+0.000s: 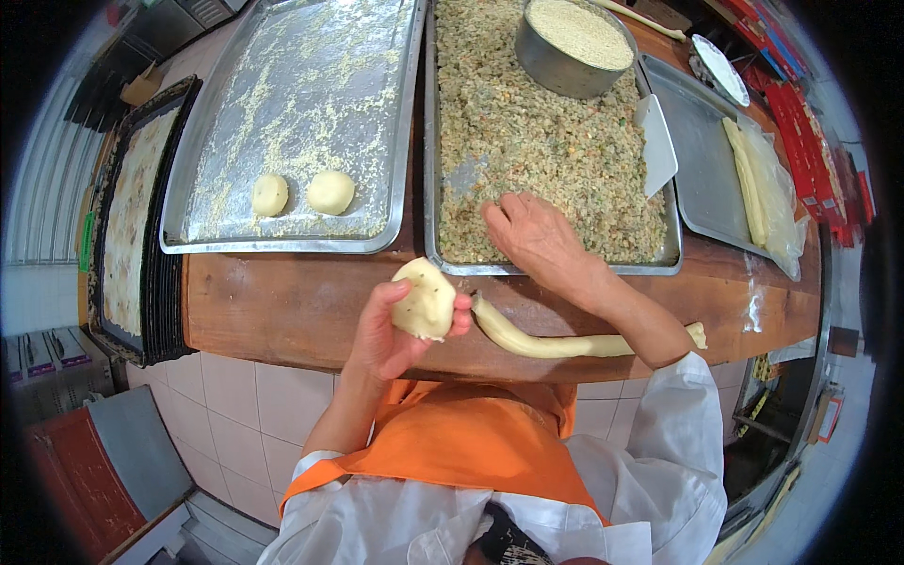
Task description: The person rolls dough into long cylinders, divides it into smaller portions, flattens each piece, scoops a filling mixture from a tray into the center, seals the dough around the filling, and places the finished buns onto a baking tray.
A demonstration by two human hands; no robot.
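In my left hand (384, 341) a flattened round of pale dough (424, 299) rests against the curled fingers, just over the table's front edge. My right hand (539, 235) reaches into the crumbly speckled filling (565, 141), its fingers bent down into it; whether they pinch any filling is hidden. That filling covers a large metal tray (565, 269). Under my right forearm lies a long rope of dough (546, 343) on the wooden table. Two smooth dough balls, one on the left (270, 195) and one on the right (330, 192), sit on a seed-strewn metal tray (282, 247).
A round tin of sesame-like seeds (576, 47) stands on the filling, and a white scraper (656, 146) leans at the tray's right side. Farther right, another tray (692, 141) holds dough strips (746, 179) under plastic. Dark stacked baking trays (141, 217) stand left of the table.
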